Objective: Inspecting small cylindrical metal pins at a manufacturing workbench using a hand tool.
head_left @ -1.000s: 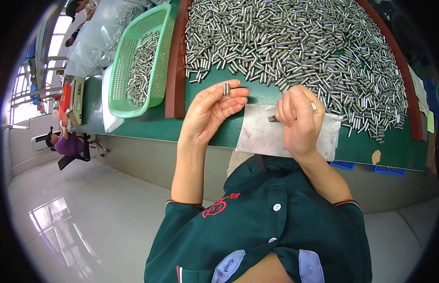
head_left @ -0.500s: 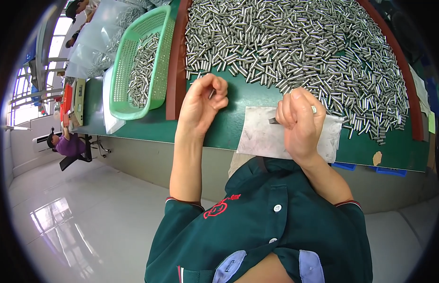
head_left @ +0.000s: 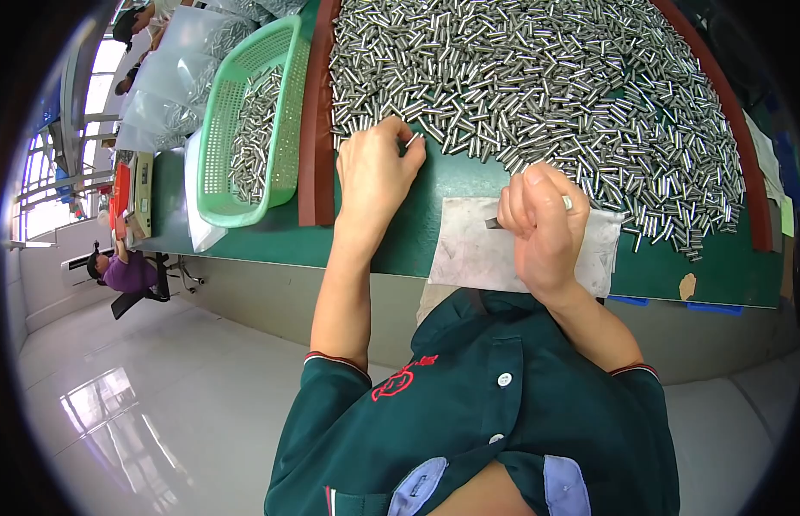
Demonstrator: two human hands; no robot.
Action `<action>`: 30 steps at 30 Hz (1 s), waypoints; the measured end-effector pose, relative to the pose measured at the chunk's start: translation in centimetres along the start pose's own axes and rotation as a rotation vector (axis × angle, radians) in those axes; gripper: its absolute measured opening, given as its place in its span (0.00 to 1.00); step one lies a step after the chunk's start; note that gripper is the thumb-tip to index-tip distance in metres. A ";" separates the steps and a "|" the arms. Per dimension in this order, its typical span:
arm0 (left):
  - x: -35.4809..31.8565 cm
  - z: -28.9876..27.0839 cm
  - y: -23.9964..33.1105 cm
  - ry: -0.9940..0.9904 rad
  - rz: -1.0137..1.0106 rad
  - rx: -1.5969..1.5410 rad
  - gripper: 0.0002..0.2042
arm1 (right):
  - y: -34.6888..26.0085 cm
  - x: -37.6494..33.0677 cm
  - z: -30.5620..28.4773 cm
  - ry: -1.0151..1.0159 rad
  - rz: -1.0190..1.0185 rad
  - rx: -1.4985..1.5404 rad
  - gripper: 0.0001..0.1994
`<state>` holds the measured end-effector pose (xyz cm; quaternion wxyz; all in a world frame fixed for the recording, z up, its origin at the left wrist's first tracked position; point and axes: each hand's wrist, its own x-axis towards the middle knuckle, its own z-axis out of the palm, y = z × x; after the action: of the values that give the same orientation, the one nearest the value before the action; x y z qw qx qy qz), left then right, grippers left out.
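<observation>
My left hand (head_left: 372,172) is palm down at the near left edge of a broad heap of short, shiny metal pins (head_left: 503,77). Its fingers are curled, with a metal pin (head_left: 414,138) at the thumb and forefinger; the other fingertips are hidden. My right hand (head_left: 546,228) is a closed fist above a smudged whitish cloth (head_left: 460,249). From it a dark grey flat tip (head_left: 493,223) pokes out on the left, and a small pale piece (head_left: 568,203) shows near the knuckles. The rest of what it grips is hidden.
Dark red strips (head_left: 316,163) border the heap on the green tabletop (head_left: 400,249). Left of them stands a green plastic basket (head_left: 280,163) holding more pins, near clear bags (head_left: 163,107) of pins and a scale (head_left: 142,193). A person in purple (head_left: 129,271) sits farther left.
My left hand has turned from palm up to palm down and reached slightly right and forward to the heap's edge. The right fist has barely moved.
</observation>
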<state>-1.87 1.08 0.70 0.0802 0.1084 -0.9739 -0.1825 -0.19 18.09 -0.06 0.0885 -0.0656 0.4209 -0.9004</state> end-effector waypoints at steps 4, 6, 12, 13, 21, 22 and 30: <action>-0.5 0.3 -0.6 0.058 0.276 0.150 0.06 | 0.0 0.0 0.0 -0.005 0.001 0.002 0.15; -0.6 0.6 -1.3 0.149 0.399 0.233 0.04 | -0.1 -0.1 0.1 -0.015 0.003 0.008 0.15; -0.4 0.7 -1.8 0.144 0.391 0.036 0.04 | -0.1 -0.1 0.2 -0.006 -0.005 -0.008 0.16; -0.6 0.5 -1.4 0.123 0.332 -0.063 0.04 | -0.1 -0.1 0.1 -0.008 -0.011 -0.022 0.16; -2.1 1.1 -1.8 0.164 0.257 -0.620 0.05 | -0.1 -0.1 0.0 -0.003 0.005 0.003 0.16; -2.1 1.0 -1.8 0.161 0.233 -0.672 0.04 | -0.2 0.0 0.1 0.003 -0.006 -0.029 0.16; -1.8 1.2 -2.5 0.022 0.127 -1.137 0.02 | 0.1 -0.1 -0.1 -0.001 0.022 0.073 0.15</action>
<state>0.14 -0.38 -1.53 0.1468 -0.0087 -0.7263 -0.6715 -0.06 18.13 -0.17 0.1010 -0.0582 0.3885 -0.9140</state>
